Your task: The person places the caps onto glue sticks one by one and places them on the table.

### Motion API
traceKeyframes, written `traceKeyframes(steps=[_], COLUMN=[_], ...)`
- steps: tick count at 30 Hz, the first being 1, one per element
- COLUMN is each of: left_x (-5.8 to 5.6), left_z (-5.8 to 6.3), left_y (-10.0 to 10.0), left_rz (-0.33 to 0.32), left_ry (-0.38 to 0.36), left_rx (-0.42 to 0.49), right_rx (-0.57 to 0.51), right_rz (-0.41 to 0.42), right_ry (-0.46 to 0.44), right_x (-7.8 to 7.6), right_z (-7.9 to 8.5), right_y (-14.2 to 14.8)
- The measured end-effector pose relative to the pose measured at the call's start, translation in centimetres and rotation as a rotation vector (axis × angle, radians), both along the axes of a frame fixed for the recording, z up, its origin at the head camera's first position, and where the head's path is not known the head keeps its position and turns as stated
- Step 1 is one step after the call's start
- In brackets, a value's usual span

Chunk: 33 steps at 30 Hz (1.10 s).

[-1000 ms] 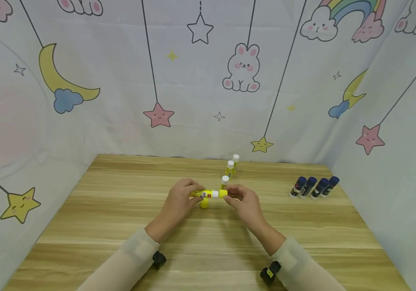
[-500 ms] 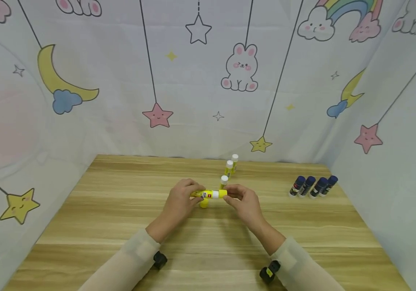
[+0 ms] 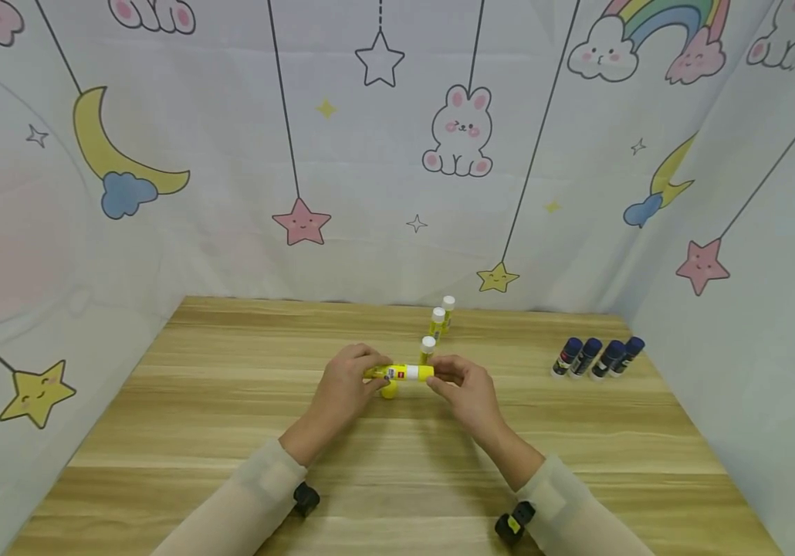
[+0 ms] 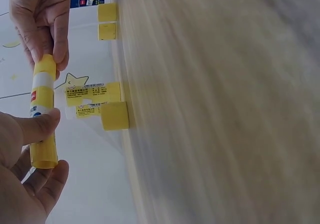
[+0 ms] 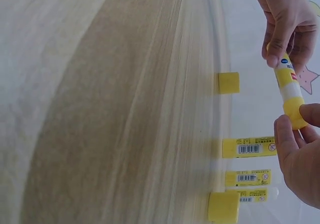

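Observation:
A yellow glue stick [image 3: 400, 372] with a white band lies level in the air between both hands. My left hand [image 3: 345, 386] pinches its body between thumb and fingers. At the other end, my right hand [image 3: 465, 388] pinches the yellow cap [image 4: 45, 63] that sits next to the white band. Below the stick, a loose yellow cap [image 3: 389, 390] rests on the table. Just behind stands an upright glue stick [image 3: 427, 351] with a white top, and two similar glue sticks [image 3: 438, 324] stand farther back. More yellow caps [image 5: 223, 207] show low in the wrist views.
Several dark blue-capped glue sticks [image 3: 588, 357] stand in a row at the table's right side. The wooden table [image 3: 231, 432] ends at a white curtain [image 3: 231, 255] printed with stars and rabbits.
Both hands keep their grip on the glue stick with almost no movement. The view has shifted very slightly.

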State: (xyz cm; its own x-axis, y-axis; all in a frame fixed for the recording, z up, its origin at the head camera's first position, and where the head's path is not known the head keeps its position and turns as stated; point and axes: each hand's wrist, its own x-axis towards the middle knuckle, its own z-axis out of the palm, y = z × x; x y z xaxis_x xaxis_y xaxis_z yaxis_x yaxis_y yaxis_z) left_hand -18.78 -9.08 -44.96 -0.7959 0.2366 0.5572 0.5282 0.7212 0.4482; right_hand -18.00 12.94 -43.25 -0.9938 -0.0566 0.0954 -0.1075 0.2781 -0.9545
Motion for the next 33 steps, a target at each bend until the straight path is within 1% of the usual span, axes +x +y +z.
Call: traceKeyframes(steps=[2, 7, 11, 14, 15, 20, 22, 27, 33], left_x=[0.1, 0.3, 0.4, 0.5, 0.5, 0.5, 0.5, 0.5, 0.5], left_z=[0.0, 0.1, 0.2, 0.4, 0.4, 0.4, 0.4, 0.5, 0.5], left_y=[0.1, 0.3, 0.4, 0.5, 0.5, 0.6, 0.7, 0.8, 1.0], left_rz=[-0.002, -0.021, -0.022, -0.022, -0.024, -0.028, -0.031, -0.04, -0.037], left_ry=[-0.01, -0.053, -0.063, -0.059, -0.056, -0.045, -0.042, -0.039, -0.034], left_rx=[0.008, 0.03, 0.033, 0.022, 0.018, 0.005, 0.009, 0.018, 0.012], right_rx=[0.003, 0.015, 0.021, 0.02, 0.018, -0.005, -0.014, -0.025, -0.048], right_rz=[0.002, 0.036, 0.043, 0.041, 0.04, 0.027, 0.022, 0.024, 0.034], right_ry=[0.004, 0.015, 0.027, 0.028, 0.022, 0.006, 0.012, 0.018, -0.004], right_x=[0.4, 1.7, 1.9, 1.7, 1.5, 0.1, -0.3, -0.2, -0.3], right_z=[0.8, 2.9, 3.2, 3.1, 2.8, 0.3, -0.4, -0.3, -0.4], right_y=[-0.2, -0.7, -0.8, -0.7, -0.7, -0.2, 0.0, 0.3, 0.5])
